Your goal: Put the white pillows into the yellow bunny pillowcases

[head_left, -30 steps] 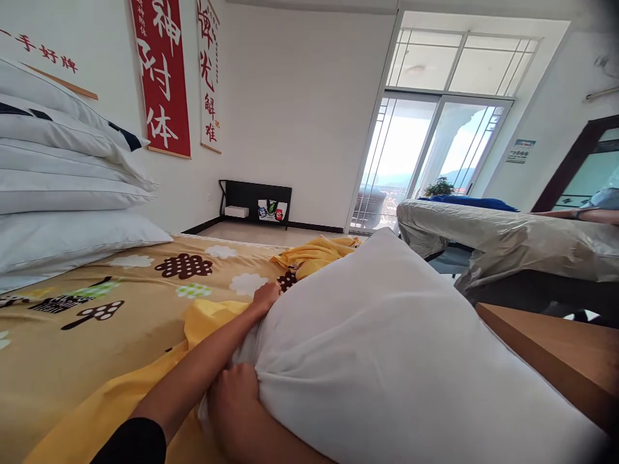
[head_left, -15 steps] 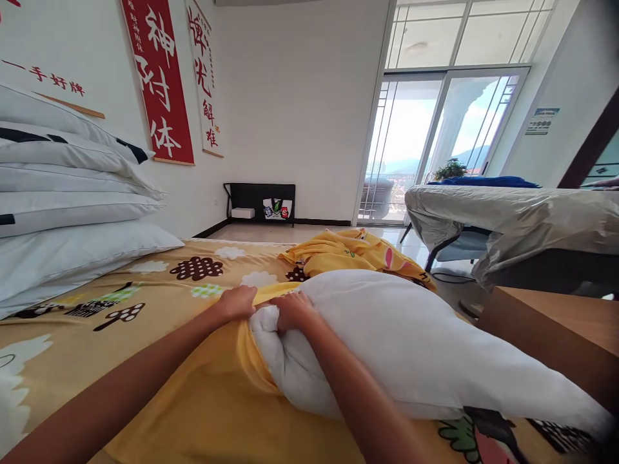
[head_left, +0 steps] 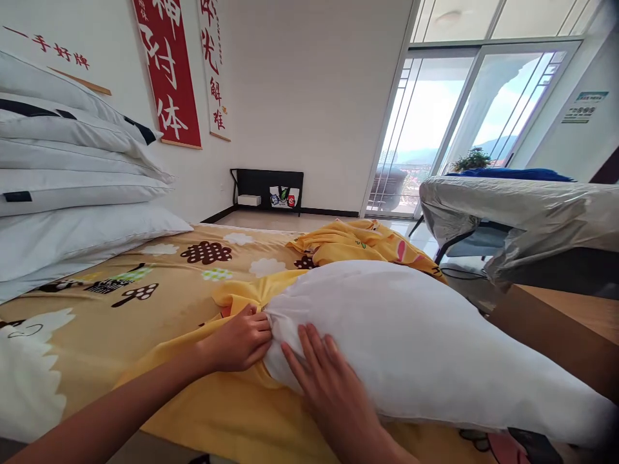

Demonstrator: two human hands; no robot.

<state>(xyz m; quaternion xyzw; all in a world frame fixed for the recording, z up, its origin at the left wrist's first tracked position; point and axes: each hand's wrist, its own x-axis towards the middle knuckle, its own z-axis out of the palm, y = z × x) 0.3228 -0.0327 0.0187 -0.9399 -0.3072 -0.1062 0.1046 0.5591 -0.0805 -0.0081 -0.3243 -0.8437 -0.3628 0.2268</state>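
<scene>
A plump white pillow (head_left: 411, 335) lies on a yellow pillowcase (head_left: 232, 412) spread over the bed. My left hand (head_left: 239, 341) is closed, pinching the pillow's bunched near corner where it meets the yellow fabric. My right hand (head_left: 322, 380) rests flat on the pillow's near end with its fingers spread. The pillowcase's open edge (head_left: 246, 295) is gathered just behind the pillow's corner.
A stack of white pillows (head_left: 72, 193) stands at the left on the patterned bedsheet (head_left: 159, 283). More crumpled yellow fabric (head_left: 348, 241) lies beyond the pillow. A wooden surface (head_left: 570, 322) is at the right, with a grey-covered table (head_left: 522, 212) behind it.
The pillow has come down from upright to lying flat on the bed. My hands have drawn nearer, the left one now gripping the corner and the right one opened flat on the pillow.
</scene>
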